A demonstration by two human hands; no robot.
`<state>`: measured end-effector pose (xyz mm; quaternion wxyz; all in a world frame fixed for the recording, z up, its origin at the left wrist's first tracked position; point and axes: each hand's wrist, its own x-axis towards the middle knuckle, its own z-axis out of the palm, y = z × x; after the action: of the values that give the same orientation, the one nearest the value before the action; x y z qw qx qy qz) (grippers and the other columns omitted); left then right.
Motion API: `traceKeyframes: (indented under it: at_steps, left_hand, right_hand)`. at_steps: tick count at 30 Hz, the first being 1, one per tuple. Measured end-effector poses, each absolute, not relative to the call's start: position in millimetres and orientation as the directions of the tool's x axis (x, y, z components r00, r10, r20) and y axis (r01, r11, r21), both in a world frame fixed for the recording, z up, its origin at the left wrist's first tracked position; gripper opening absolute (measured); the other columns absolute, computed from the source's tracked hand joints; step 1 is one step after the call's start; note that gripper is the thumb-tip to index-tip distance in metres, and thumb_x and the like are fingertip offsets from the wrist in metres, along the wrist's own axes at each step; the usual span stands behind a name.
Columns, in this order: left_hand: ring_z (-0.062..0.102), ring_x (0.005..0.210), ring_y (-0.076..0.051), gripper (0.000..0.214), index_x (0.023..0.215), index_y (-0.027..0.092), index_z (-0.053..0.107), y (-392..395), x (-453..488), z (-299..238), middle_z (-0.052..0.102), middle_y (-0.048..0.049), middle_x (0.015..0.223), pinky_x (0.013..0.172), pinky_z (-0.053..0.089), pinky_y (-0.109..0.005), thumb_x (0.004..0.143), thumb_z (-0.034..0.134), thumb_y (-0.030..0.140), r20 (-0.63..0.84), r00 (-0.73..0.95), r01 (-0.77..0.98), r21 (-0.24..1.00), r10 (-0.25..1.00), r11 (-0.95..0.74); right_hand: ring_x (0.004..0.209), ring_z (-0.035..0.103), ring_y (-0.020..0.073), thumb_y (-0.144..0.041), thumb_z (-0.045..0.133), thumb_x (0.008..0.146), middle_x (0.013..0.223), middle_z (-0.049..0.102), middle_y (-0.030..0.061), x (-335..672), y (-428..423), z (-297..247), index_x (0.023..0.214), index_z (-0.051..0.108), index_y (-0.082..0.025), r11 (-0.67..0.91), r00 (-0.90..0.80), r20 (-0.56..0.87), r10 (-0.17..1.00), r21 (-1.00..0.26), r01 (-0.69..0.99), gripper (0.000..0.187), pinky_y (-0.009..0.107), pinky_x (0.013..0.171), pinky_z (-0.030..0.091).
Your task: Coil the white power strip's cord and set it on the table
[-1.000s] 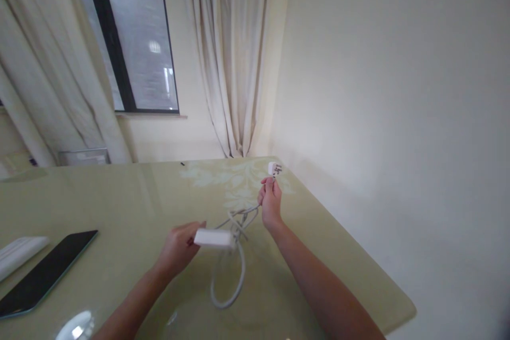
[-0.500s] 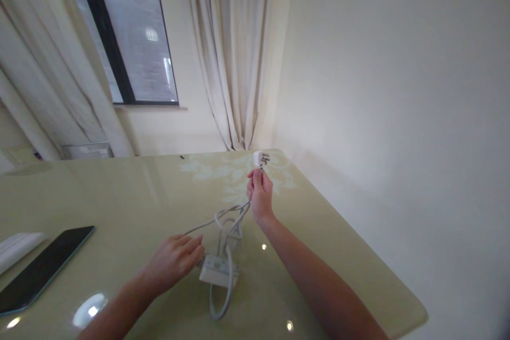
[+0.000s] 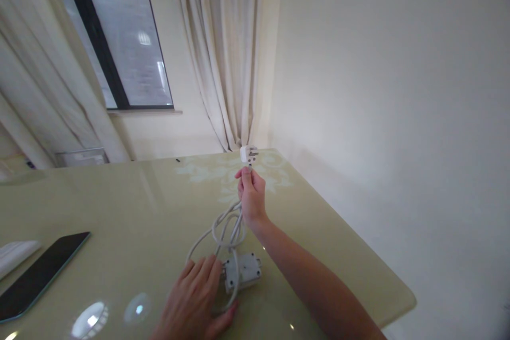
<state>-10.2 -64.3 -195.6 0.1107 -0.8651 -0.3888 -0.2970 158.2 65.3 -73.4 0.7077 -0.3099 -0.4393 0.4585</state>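
White plastic, with dark screw heads near its corners, makes up the block [image 3: 247, 268] low in your head view, its screwed face turned towards you. You cannot tell from this angle whether it rests on the pale green worktop [image 3: 131, 212] or hangs just over it. Immediately left of the block is your left hand [image 3: 195, 297], back upward, fingertips near the block's end; its thumb stands apart from the other fingers, beside a loop of grey-white cord [image 3: 238, 276]. Whether those fingers grip the cord or the block cannot be told, since the hand hides what is under it.

Beyond the block, your right hand [image 3: 253, 194] has its fingers clamped on the cord just below the white plug [image 3: 244, 154]. You have the plug upright above those fingertips, farther from you than the block, with its pins facing right. Strands of the cord run from your right hand back towards the block in loose loops.

Well left of the block, a long black slab [image 3: 43, 276] lies on the worktop, and a white object [image 3: 18, 255] lies farther left still. Far beyond the block hangs a pale curtain [image 3: 229, 53], with a window [image 3: 123, 32] to its left; a plain wall [image 3: 378, 90] rises right of the block.
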Motion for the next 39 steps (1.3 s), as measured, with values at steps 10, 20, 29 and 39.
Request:
traceKeyframes:
  at_steps: [10,20,29,39]
  left_hand:
    - [0.068,0.075,-0.018,0.021,0.12,0.028,0.06,-60.4,-25.3,-200.1,0.071,-0.0059,0.096,0.071,0.058,-0.028,0.103,0.05,0.034,0.4,0.315,0.55,0.662,0.86,-0.509]
    - [0.069,0.114,-0.02,0.034,0.103,0.025,0.07,-59.0,-60.1,-181.2,0.07,-0.0052,0.137,0.104,0.051,-0.025,0.086,0.05,0.003,0.474,0.741,0.563,-0.056,0.475,-0.824]
    - [0.064,0.12,-0.017,0.031,0.122,0.029,0.074,-62.8,-101.4,-166.0,0.078,-0.0007,0.116,0.121,0.039,-0.027,0.102,0.054,0.018,0.63,0.728,0.484,-0.194,0.27,-0.853]
    - [0.077,0.101,-0.025,0.019,0.085,0.028,0.068,-65.1,-67.4,-139.1,0.078,-0.0013,0.092,0.11,0.057,-0.047,0.096,0.063,0.042,0.518,-0.367,0.159,0.854,0.773,-0.496]
  right_hand:
    - [0.044,0.019,0.0064,-0.063,0.066,0.088,0.054,0.028,-0.0114,181.4,84.1,-68.1,0.081,0.057,-0.021,0.362,0.255,0.275,0.927,-0.835,-0.416,0.044,0.023,0.041,0.012]
    - [0.042,0.021,0.0056,-0.065,0.067,0.087,0.053,0.029,-0.012,199.5,101.0,-71.3,0.081,0.059,-0.02,0.364,0.257,0.288,0.923,-0.871,-0.33,0.046,0.021,0.039,0.014]
    - [0.039,0.021,0.0046,-0.048,0.067,0.094,0.049,0.03,-0.0127,220.7,118.2,-77.7,0.079,0.059,-0.019,0.24,0.299,0.101,0.949,-0.847,-0.475,0.033,0.019,0.037,0.013]
    - [0.035,0.019,0.0047,-0.034,0.058,0.099,0.044,0.026,-0.0142,235.8,138.9,-100.5,0.076,0.054,-0.02,0.115,0.299,-0.066,0.952,-0.828,-0.549,0.028,0.017,0.034,0.014]
